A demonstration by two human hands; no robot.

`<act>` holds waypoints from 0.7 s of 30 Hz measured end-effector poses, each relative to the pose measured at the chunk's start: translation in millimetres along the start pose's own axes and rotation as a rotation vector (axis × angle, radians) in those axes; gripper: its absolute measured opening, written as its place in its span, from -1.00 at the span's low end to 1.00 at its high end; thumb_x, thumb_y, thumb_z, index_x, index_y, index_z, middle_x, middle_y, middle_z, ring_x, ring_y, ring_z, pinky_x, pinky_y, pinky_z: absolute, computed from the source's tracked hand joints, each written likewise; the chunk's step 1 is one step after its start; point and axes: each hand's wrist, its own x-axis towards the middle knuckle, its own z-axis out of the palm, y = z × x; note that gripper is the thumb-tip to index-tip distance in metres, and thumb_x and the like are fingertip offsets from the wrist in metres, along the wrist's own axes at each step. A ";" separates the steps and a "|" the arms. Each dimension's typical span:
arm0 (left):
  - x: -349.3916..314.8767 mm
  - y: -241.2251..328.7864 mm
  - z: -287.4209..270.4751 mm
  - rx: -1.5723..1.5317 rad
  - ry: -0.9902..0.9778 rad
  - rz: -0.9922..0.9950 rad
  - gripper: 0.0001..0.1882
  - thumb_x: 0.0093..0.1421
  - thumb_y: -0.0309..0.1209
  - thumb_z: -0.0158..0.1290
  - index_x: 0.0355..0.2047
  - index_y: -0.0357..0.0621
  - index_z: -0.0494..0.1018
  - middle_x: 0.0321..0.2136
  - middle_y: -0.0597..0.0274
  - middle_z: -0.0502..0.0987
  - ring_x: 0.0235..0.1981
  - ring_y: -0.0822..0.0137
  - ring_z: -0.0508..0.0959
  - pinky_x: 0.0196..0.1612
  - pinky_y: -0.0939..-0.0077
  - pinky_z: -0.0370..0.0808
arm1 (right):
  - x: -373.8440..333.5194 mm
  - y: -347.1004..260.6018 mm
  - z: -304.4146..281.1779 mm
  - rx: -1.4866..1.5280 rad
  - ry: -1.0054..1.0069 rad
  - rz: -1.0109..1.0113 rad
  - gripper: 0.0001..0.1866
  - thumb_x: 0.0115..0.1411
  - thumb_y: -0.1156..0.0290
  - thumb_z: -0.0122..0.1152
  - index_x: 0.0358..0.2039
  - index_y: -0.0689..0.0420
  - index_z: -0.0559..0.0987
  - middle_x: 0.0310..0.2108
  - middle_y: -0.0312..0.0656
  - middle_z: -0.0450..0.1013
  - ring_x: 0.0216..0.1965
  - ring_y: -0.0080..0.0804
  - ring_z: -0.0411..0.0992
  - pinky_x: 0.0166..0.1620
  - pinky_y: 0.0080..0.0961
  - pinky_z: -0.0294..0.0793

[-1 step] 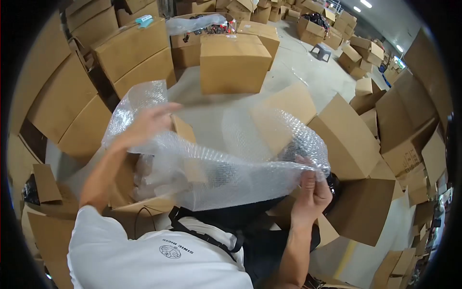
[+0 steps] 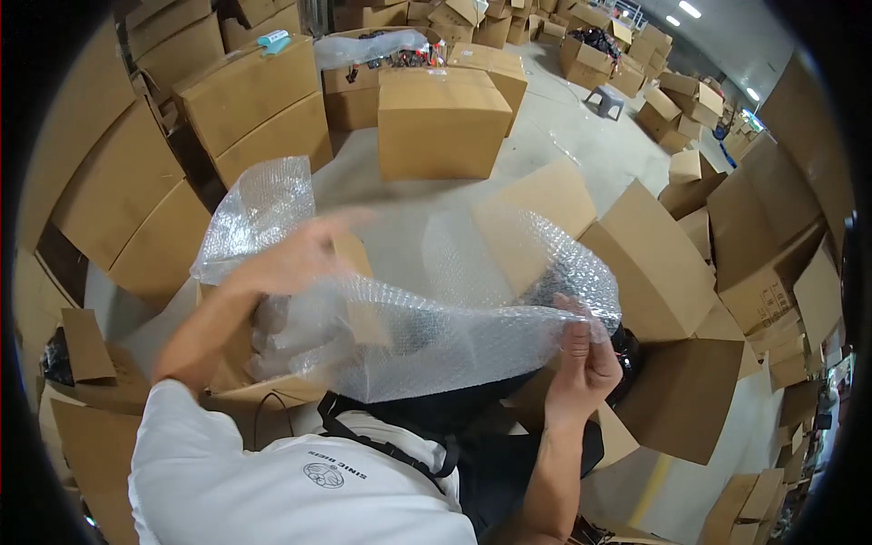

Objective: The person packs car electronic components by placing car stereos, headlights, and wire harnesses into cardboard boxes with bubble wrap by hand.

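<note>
A long sheet of clear bubble wrap (image 2: 445, 350) stretches across my lap, between an open carton on the left and another on the right. My right hand (image 2: 586, 363) is closed, pinching the sheet's edge between thumb and fingers. Over the left part of the sheet, my left hand (image 2: 304, 254) has its fingers stretched out to the right; it is blurred and grips nothing that I can see. Wrapped bundles (image 2: 277, 336) lie in the left carton (image 2: 227, 341). Beside my right hand, a glossy black thing (image 2: 627, 363) shows partly in the right carton (image 2: 677, 400).
Closed cartons (image 2: 250, 95) are stacked at the far left. A single closed carton (image 2: 443, 127) stands ahead on the grey floor (image 2: 563, 123). More open cartons (image 2: 767, 245) crowd the right side. A small grey stool (image 2: 605, 102) stands farther off.
My left hand has moved slightly right and down over the bubble wrap. My right hand keeps its pinch on the edge, barely shifted.
</note>
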 end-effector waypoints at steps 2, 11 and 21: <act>18.9 32.3 47.3 0.090 -0.175 0.201 -0.31 0.14 -0.16 0.22 0.20 -0.24 0.29 0.02 0.01 0.48 0.00 0.16 0.46 0.02 0.28 0.43 | -7.0 -4.5 0.9 -0.039 0.054 -0.003 -0.80 0.30 0.55 0.15 -0.11 0.35 0.59 -0.10 -0.10 0.52 -0.18 -0.48 0.44 -0.08 -0.57 0.41; 69.1 140.5 46.2 0.031 -0.839 0.461 -0.77 0.28 -0.31 0.10 -0.32 -0.27 0.53 -0.57 0.01 0.52 -0.55 0.01 0.50 -0.46 0.24 0.41 | -30.3 -110.9 -67.0 -0.809 -0.097 -0.448 -0.48 0.03 0.10 0.45 -0.18 0.24 0.51 0.15 0.15 0.25 0.26 0.19 0.18 0.30 0.04 0.09; 167.8 182.6 50.9 0.754 -1.120 0.405 -0.67 0.23 -0.14 0.10 -0.30 -0.20 0.56 -0.49 -0.03 0.55 -0.39 -0.08 0.54 -0.37 0.10 0.45 | -14.4 18.8 -122.7 -0.315 -0.917 0.154 -0.73 0.06 0.29 0.38 -0.28 0.15 0.60 -0.58 -0.04 0.46 -0.52 -0.16 0.47 -0.39 -0.34 0.46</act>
